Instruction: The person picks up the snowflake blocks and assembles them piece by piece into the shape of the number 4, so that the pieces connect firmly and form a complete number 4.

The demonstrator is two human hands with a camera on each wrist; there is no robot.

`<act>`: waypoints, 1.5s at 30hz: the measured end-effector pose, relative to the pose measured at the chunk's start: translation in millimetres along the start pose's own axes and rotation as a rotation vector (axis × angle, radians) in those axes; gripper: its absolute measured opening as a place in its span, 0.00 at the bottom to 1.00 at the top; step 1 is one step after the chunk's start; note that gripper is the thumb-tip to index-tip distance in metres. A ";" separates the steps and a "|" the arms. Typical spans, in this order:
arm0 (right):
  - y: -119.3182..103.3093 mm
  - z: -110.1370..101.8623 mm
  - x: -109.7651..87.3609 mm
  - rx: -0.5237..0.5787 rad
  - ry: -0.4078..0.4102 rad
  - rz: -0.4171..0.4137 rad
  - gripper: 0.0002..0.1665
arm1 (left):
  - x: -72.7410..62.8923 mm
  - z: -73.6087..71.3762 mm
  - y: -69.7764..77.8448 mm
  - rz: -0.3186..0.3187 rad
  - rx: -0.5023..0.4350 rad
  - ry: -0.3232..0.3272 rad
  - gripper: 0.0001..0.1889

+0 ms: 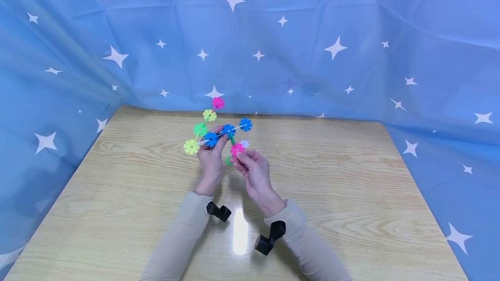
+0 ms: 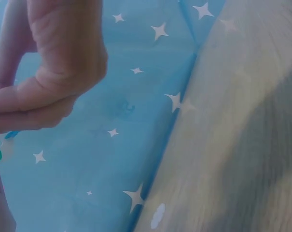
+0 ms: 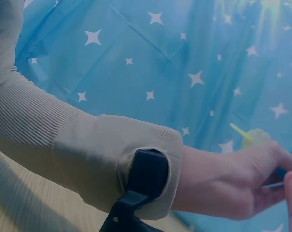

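A chain of slotted plastic snowflake discs is held up over the table. My left hand (image 1: pixel 211 161) grips it around the middle, by a blue disc (image 1: pixel 211 139) and another blue disc (image 1: pixel 228 130). From there a yellow disc (image 1: pixel 191 146), a green disc (image 1: pixel 201 129), a paler yellow disc (image 1: pixel 209 115) and a pink disc (image 1: pixel 218 102) run upward. A third blue disc (image 1: pixel 245 124) sticks out to the right. My right hand (image 1: pixel 255 172) pinches a bright pink disc (image 1: pixel 236 149) beside the chain; a green disc (image 1: pixel 229 160) shows under its fingers.
A white disc (image 1: pixel 245 143) shows just behind the right hand; whether it is joined to the chain I cannot tell. The wooden table (image 1: pixel 332 185) reaches back to a blue star-patterned curtain (image 1: pixel 293 55). Black wrist cameras sit on both sleeves.
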State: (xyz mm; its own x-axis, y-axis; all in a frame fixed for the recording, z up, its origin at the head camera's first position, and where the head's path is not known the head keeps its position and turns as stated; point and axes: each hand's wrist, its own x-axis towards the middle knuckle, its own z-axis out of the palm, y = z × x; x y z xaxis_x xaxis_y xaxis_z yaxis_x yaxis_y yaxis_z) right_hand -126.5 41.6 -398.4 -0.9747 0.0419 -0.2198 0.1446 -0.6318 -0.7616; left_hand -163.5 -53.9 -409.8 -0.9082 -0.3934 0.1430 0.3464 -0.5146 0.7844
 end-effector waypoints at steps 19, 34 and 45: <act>0.5 -0.2 1.7 -0.041 0.029 0.025 0.15 | 0.1 -0.6 -3.6 0.018 -0.015 -0.021 0.13; -1.0 0.3 2.8 0.003 0.030 -0.018 0.16 | -3.5 6.2 -5.3 0.033 0.075 0.024 0.12; 3.4 -0.9 2.7 -0.037 -0.041 -0.071 0.13 | -0.7 6.0 2.5 0.106 0.012 -0.075 0.13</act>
State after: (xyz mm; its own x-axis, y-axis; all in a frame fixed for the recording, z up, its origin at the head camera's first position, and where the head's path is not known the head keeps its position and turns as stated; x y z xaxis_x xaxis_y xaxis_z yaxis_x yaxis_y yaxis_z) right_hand -128.6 40.3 -402.2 -0.9887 0.0536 -0.1402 0.0805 -0.5991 -0.7966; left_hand -163.4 -50.3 -404.4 -0.8817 -0.3870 0.2698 0.4390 -0.4635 0.7697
